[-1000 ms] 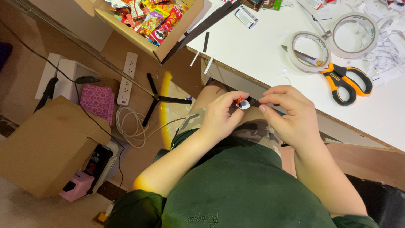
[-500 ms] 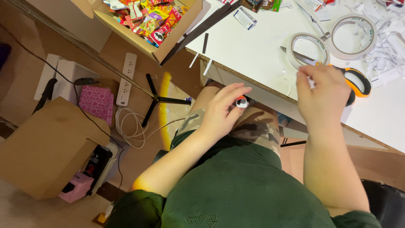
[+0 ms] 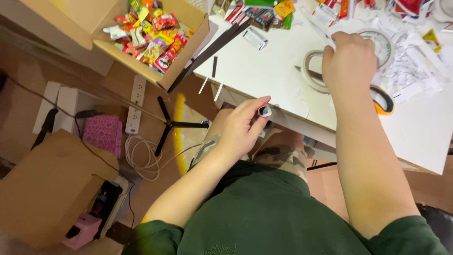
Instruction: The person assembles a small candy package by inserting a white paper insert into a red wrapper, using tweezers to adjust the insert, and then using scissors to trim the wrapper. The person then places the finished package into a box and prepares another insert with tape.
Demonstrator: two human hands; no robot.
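Observation:
My left hand (image 3: 243,123) hovers over my lap below the edge of the white table (image 3: 264,71) and pinches a small dark rolled piece with a white end (image 3: 264,111) between thumb and fingers. My right hand (image 3: 348,61) is stretched out over the table, fingers curled down on a roll of clear tape (image 3: 314,70). Under that wrist lie orange-handled scissors (image 3: 383,100), mostly hidden. A second tape roll (image 3: 383,43) is just beyond the knuckles.
An open cardboard box of bright snack packets (image 3: 151,35) sits at the table's left end. Paper scraps (image 3: 415,66) litter the table's right part. On the floor are a power strip (image 3: 135,104), a white cable coil (image 3: 141,158), a black tripod (image 3: 172,123) and a brown box (image 3: 47,189).
My right hand has let go of the small piece at my lap and reached up across the table onto the tape roll. My left hand keeps the piece in place.

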